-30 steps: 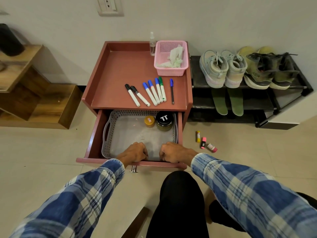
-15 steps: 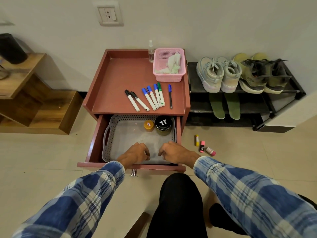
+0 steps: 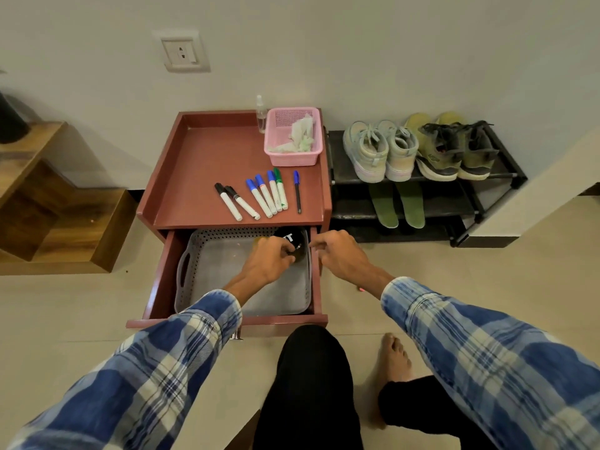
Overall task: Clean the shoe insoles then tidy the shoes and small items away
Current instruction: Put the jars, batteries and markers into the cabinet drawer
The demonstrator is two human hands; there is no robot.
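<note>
Beyond both hands, the counter point(image 3: 207, 164) carries six markers point(image 3: 259, 196), one pen point(image 3: 297, 191), one pink basket point(image 3: 292, 157) and one spray bottle point(image 3: 260, 115). Far beyond the right hand point(image 3: 339, 254), the shoe rack point(image 3: 500, 175) holds two pairs of shoes, one pale grey point(image 3: 380, 151) and one olive point(image 3: 454, 147). The two green insoles point(image 3: 385, 206) lie on the shelf below, just past the right hand's fingertips. The left hand point(image 3: 271, 259) reaches into the open drawer point(image 3: 162, 277) over a grey tray point(image 3: 207, 254), its fingers curled round the black-lidded jar point(image 3: 290, 238). The right hand hovers at the drawer's right edge, fingers loosely curled, holding nothing.
</note>
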